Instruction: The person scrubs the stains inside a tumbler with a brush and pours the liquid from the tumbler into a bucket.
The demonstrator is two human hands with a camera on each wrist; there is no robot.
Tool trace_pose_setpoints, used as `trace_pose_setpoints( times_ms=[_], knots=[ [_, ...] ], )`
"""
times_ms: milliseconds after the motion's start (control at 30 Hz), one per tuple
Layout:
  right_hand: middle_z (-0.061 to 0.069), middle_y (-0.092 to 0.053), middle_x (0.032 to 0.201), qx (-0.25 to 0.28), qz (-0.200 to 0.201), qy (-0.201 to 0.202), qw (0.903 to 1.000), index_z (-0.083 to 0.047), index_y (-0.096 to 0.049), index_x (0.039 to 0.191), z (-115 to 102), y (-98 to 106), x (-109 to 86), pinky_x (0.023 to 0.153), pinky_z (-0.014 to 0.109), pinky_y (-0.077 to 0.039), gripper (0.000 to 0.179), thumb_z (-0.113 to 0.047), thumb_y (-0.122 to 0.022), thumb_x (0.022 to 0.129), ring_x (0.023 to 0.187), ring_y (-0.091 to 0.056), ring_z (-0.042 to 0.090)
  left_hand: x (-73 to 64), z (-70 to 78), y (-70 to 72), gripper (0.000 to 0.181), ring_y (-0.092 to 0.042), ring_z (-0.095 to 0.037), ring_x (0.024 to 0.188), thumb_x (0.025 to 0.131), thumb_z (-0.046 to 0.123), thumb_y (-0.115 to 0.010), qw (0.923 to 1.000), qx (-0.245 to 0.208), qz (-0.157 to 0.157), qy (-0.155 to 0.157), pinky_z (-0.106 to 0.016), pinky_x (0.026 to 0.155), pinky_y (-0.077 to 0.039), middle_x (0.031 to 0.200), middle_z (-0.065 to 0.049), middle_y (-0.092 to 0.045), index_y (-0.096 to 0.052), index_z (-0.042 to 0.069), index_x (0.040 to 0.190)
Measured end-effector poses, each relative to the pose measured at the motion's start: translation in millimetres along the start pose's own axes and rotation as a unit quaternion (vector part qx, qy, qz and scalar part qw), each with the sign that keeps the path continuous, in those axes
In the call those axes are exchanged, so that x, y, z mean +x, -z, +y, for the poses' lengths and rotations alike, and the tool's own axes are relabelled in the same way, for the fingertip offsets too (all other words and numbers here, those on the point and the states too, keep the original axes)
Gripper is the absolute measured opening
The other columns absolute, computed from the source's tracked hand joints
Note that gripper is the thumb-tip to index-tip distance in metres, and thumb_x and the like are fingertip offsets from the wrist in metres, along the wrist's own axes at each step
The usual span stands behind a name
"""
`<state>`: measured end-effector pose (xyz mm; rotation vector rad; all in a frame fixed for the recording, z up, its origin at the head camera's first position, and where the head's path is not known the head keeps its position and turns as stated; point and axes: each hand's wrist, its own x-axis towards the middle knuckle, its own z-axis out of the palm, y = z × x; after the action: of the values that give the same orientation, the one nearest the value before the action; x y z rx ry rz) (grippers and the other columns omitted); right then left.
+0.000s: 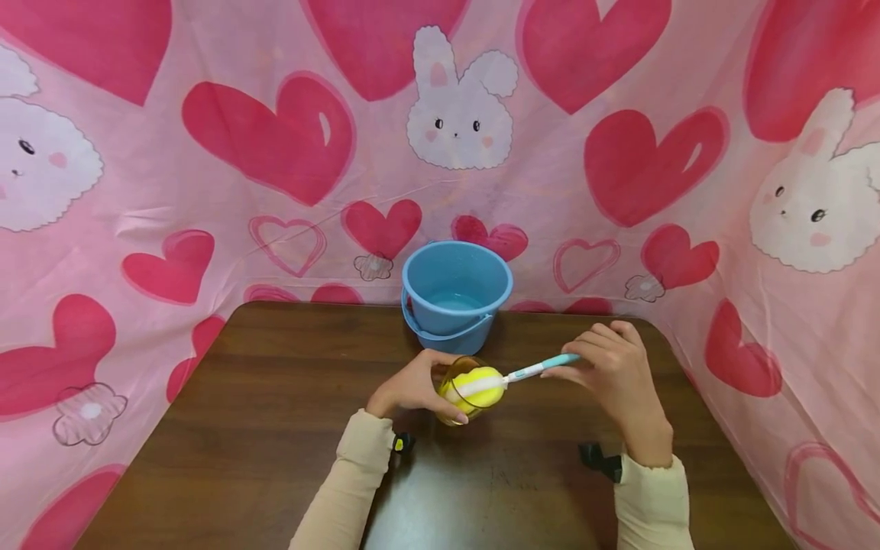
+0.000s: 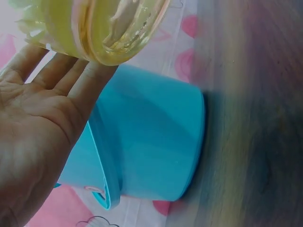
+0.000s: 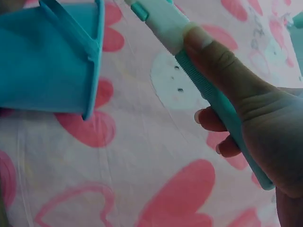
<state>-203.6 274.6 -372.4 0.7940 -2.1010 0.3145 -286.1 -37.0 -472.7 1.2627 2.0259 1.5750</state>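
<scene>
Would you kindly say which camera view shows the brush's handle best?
The right wrist view: the brush's handle is largest there, its ridges clear. The head view shows it smaller, partly hidden by the right hand; the left wrist view lacks it.

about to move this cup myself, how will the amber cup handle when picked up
The amber cup seems stiff: its rim shows no bending in the left hand. Its smooth, glossy wall may feel slippery. Its rounded sides suggest it could roll if laid on its side.

Glossy transparent cup (image 2: 97,30), ribbed plastic handle (image 3: 206,86)
</scene>
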Motion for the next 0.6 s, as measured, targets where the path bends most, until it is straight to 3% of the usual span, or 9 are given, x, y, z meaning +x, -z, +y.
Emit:
trace_pose_setpoints(
  times_ms=[267, 467, 600],
  knots=[
    [0.008, -0.070, 0.066, 0.009, 0.068, -0.007, 0.9977, -0.002, -0.076, 0.074, 9.3, 11.5, -2.1, 0.075, 0.044, -0.036, 0.069, -0.069, -0.062, 0.087, 0.059, -0.054, 0.020, -1.2, 0.1, -1.5, 0.073, -0.063, -0.016, 0.109, 0.069, 0.028, -0.096, 0.9994, 0.024, 0.016, 0.019, -0.034, 0.093, -0.058, 0.124, 0.007, -0.069, -0.065, 0.020, 0.135],
    [0.006, -0.069, 0.066, -0.010, 0.036, 0.012, 0.9992, -0.003, -0.075, 0.075, 1.3, -0.2, 0.9, 0.076, 0.045, -0.039, 0.064, -0.065, -0.062, 0.087, 0.060, -0.056, 0.021, -4.6, -1.0, 0.8, 0.075, -0.061, -0.016, 0.112, 0.068, 0.029, -0.096, 0.9989, 0.040, 0.017, 0.018, -0.035, 0.095, -0.057, 0.125, 0.008, -0.069, -0.065, 0.021, 0.135],
    [0.005, -0.068, 0.065, -0.016, 0.015, 0.008, 0.9997, -0.004, -0.074, 0.075, -5.9, -8.0, 2.3, 0.077, 0.046, -0.041, 0.056, -0.059, -0.071, 0.079, 0.061, -0.056, 0.020, -4.6, -1.6, 1.2, 0.072, -0.061, -0.016, 0.112, 0.068, 0.030, -0.096, 0.9988, 0.037, 0.018, 0.026, -0.035, 0.095, -0.056, 0.123, 0.010, -0.070, -0.066, 0.024, 0.133]
  ],
)
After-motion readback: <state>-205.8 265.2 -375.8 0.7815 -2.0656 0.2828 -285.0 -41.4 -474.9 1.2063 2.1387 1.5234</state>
